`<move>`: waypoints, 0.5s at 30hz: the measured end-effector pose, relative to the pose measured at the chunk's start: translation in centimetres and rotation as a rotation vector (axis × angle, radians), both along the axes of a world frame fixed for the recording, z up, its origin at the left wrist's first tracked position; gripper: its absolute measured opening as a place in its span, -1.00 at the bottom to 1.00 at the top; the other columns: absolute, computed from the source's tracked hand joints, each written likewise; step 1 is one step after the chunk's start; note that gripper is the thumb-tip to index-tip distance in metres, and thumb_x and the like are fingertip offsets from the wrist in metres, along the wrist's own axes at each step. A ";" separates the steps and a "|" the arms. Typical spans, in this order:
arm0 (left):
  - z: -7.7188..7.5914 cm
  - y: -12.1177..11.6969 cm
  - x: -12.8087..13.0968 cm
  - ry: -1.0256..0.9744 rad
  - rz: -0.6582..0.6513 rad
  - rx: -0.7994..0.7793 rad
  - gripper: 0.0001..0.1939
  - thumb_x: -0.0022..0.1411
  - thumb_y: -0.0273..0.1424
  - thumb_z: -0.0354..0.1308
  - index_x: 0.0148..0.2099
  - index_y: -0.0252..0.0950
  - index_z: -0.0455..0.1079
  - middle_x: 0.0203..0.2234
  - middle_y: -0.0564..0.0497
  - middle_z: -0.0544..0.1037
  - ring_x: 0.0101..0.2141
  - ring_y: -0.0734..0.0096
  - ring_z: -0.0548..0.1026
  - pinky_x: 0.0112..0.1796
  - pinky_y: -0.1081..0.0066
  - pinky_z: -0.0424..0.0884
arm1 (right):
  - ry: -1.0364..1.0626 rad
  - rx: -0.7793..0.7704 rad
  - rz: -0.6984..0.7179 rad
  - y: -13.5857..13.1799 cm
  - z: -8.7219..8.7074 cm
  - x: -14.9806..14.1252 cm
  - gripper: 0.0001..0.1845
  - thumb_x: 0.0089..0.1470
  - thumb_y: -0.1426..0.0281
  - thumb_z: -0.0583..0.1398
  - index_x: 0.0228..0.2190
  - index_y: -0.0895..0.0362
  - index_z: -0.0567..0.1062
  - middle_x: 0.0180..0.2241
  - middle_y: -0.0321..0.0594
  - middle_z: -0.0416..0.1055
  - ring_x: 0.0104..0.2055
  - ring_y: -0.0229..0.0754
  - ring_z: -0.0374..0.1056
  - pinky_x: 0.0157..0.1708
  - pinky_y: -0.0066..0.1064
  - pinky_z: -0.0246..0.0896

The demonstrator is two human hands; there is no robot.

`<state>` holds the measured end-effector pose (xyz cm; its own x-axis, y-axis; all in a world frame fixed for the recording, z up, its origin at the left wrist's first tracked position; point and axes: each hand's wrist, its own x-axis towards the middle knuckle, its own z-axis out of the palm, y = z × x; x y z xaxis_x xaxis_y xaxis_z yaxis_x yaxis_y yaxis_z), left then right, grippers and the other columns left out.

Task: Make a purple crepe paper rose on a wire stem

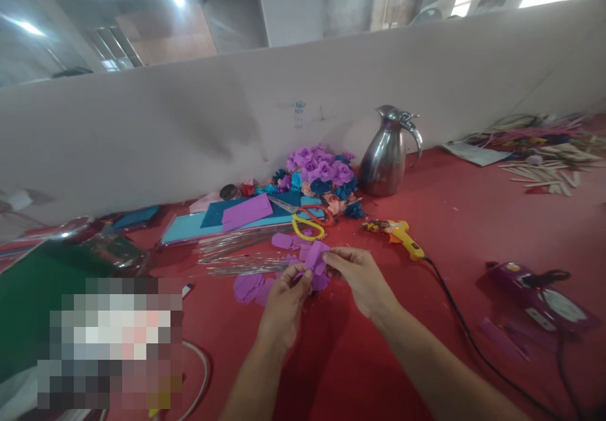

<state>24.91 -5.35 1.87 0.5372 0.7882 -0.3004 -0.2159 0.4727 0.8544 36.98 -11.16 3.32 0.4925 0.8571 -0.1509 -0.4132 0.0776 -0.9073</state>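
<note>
Between my two hands I hold a purple paper piece (316, 255) above the red table. My left hand (291, 295) pinches its lower left side with thumb and fingertips. From the right, my right hand (355, 272) pinches the other edge. Cut purple paper petals (249, 287) lie beneath and to the left of my hands. Just beyond them are scissors (307, 219) with yellow and orange handles, and thin wires (246, 263) lie in bundles to the left. A yellow glue gun (402, 237) rests to the right of my right hand.
Purple paper flowers (322, 165) stand heaped by the wall, next to a steel jug (386, 156). Purple and blue paper sheets (246, 213) lie left of them. A black cord runs from the glue gun past a purple device (540, 298). Wooden sticks (549, 171) lie far right.
</note>
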 end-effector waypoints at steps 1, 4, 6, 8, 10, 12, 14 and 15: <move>0.1 0.0 0.0 0.000 0.003 -0.003 -0.73 -0.16 -0.40 0.41 -0.38 -0.34 0.42 -0.56 0.13 0.39 -0.55 0.66 0.30 -0.47 0.63 0.25 | 0.000 0.001 0.002 0.0 0.0 0.0 -0.76 -0.25 0.25 0.34 -0.57 0.19 0.59 -0.62 -0.28 0.44 -0.55 -0.34 0.22 -0.46 -0.47 0.10; 0.4 -0.1 0.1 0.002 0.009 -0.010 -0.70 -0.18 -0.39 0.42 -0.38 -0.33 0.42 -0.54 0.12 0.43 -0.52 0.64 0.33 -0.43 0.61 0.28 | 0.001 0.006 0.011 0.0 -0.1 0.0 -0.76 -0.23 0.25 0.34 -0.55 0.19 0.60 -0.61 -0.28 0.44 -0.53 -0.33 0.24 -0.44 -0.46 0.12; 0.5 -0.1 0.1 0.011 0.012 0.002 -0.70 -0.18 -0.37 0.42 -0.37 -0.33 0.42 -0.53 0.11 0.45 -0.51 0.62 0.35 -0.42 0.60 0.28 | -0.002 0.010 0.012 0.0 -0.2 0.0 -0.76 -0.22 0.25 0.33 -0.53 0.18 0.60 -0.60 -0.28 0.45 -0.52 -0.32 0.26 -0.44 -0.46 0.12; 0.5 -0.1 0.1 0.025 0.018 0.022 -0.70 -0.17 -0.35 0.41 -0.37 -0.33 0.42 -0.52 0.10 0.45 -0.50 0.61 0.35 -0.41 0.59 0.28 | -0.011 0.013 0.011 0.0 -0.2 0.0 -0.77 -0.21 0.25 0.33 -0.52 0.18 0.59 -0.59 -0.28 0.45 -0.52 -0.32 0.26 -0.44 -0.45 0.12; 0.4 -0.1 0.1 0.036 0.021 0.043 -0.71 -0.15 -0.35 0.40 -0.36 -0.33 0.43 -0.52 0.10 0.46 -0.49 0.60 0.35 -0.40 0.58 0.28 | -0.018 0.017 0.012 0.0 -0.2 -0.1 -0.78 -0.20 0.26 0.33 -0.51 0.17 0.59 -0.58 -0.28 0.45 -0.51 -0.31 0.26 -0.43 -0.45 0.12; 0.3 -0.1 0.0 0.046 0.021 0.064 -0.72 -0.12 -0.34 0.38 -0.34 -0.33 0.43 -0.51 0.09 0.46 -0.47 0.59 0.36 -0.38 0.57 0.28 | -0.016 0.025 0.007 0.0 -0.3 -0.1 -0.79 -0.19 0.27 0.32 -0.51 0.17 0.59 -0.58 -0.28 0.45 -0.51 -0.31 0.25 -0.43 -0.45 0.11; 0.2 -0.1 0.0 0.062 0.020 0.082 -0.72 -0.11 -0.33 0.37 -0.33 -0.32 0.43 -0.49 0.09 0.46 -0.47 0.58 0.35 -0.38 0.56 0.27 | -0.014 0.031 -0.013 0.0 -0.3 -0.2 -0.80 -0.19 0.28 0.32 -0.51 0.17 0.58 -0.59 -0.30 0.43 -0.51 -0.32 0.23 -0.44 -0.46 0.09; 0.1 -0.1 -0.1 0.070 0.020 0.089 -0.72 -0.10 -0.32 0.37 -0.32 -0.31 0.42 -0.49 0.09 0.46 -0.47 0.58 0.35 -0.38 0.55 0.27 | -0.013 0.032 -0.026 0.0 -0.2 -0.2 -0.81 -0.20 0.29 0.32 -0.51 0.17 0.58 -0.59 -0.31 0.42 -0.52 -0.32 0.22 -0.45 -0.47 0.08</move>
